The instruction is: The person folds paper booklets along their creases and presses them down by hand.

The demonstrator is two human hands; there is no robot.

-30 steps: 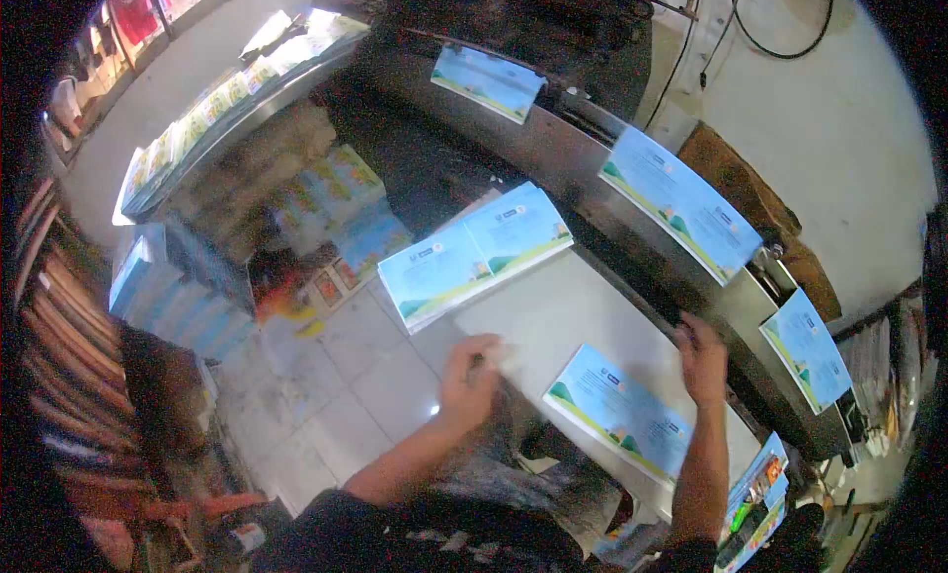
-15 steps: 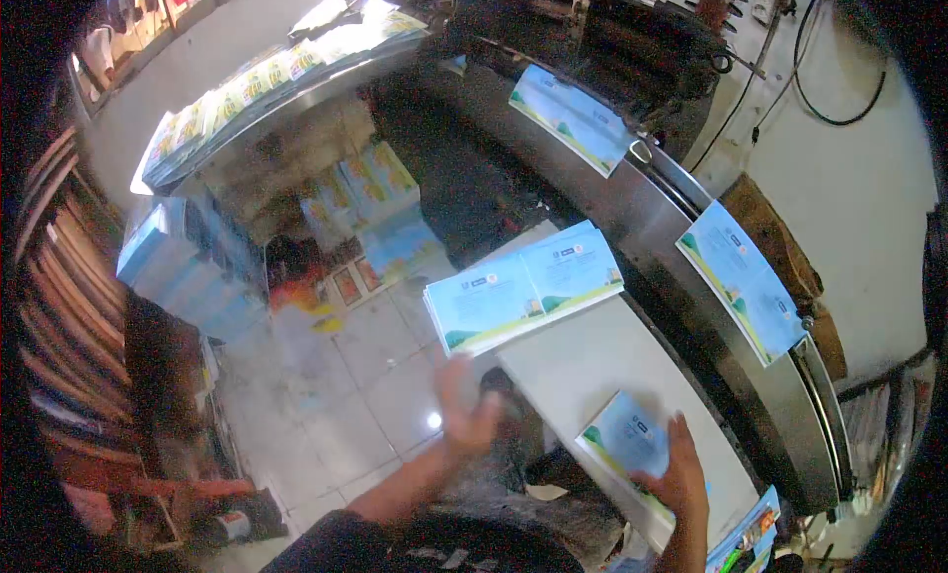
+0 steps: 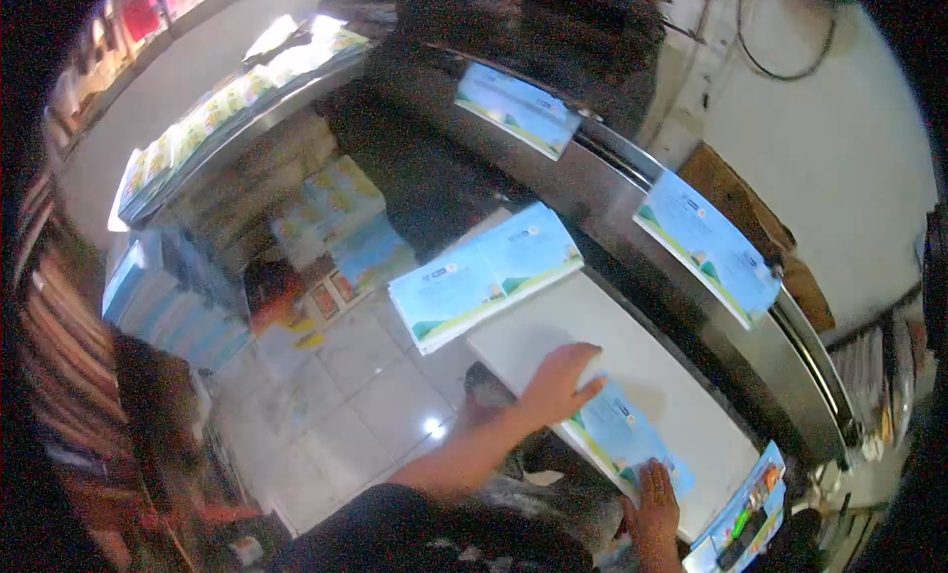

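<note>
A light blue printed sheet (image 3: 627,425) with a green lower border lies on a white board (image 3: 681,376). At the sheet's upper left end rests my left hand (image 3: 565,383), its thumb spread away from the fingers. My right hand (image 3: 655,499) lies on the sheet's lower end with the fingers stretched flat. Beyond my left hand, a stack of similar blue sheets (image 3: 489,274) covers the far end of the board.
Two blue sheets (image 3: 518,109) (image 3: 709,247) sit on a long metal rail (image 3: 612,193). Bundled stacks (image 3: 173,297) stand on the tiled floor at left. A lit shelf (image 3: 237,109) of prints is at upper left. A colourful sheet with dark and green items (image 3: 741,519) is at lower right.
My left hand has moved right onto the sheet, and my right hand has shifted to its lower end. The camera view has swung. The rail's lower right sheet seen one second ago is gone.
</note>
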